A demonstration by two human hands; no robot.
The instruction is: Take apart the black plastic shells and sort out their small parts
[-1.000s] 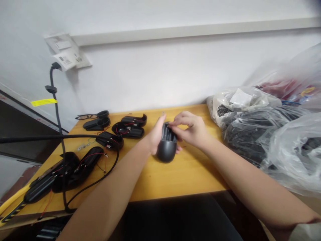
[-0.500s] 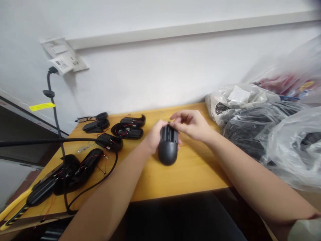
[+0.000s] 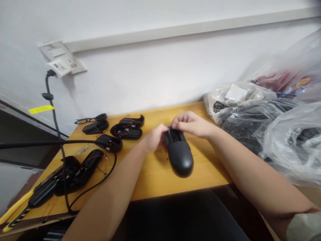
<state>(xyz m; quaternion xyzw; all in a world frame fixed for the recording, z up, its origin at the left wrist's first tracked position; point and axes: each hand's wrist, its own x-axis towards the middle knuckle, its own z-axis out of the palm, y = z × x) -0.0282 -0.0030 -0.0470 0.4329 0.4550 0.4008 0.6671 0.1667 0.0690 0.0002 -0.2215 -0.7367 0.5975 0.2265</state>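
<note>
A black rounded plastic housing (image 3: 181, 157) with an open slotted compartment at its far end is held above the wooden table. My left hand (image 3: 156, 138) grips the far left corner of it, thumb on top and fingers partly hidden behind. At the same far end, my right hand (image 3: 188, 123) pinches close to the compartment's edge with thumb and curled fingers. Whether a small part sits between those right fingertips is too small to make out. The housing's smooth round end points toward me.
On the left of the wooden table (image 3: 155, 187) lie several black housings (image 3: 127, 131) with thin red wires, a soldering iron with a yellow-and-black handle (image 3: 16, 217) and a black cable (image 3: 57, 124). Clear plastic bags (image 3: 260, 120) of black parts crowd the right side. A wall socket (image 3: 61, 62) is behind.
The housing has swung its round end to the right and toward me, and appears larger. My left hand has slid to its far left corner. My right hand stays at the far end.
</note>
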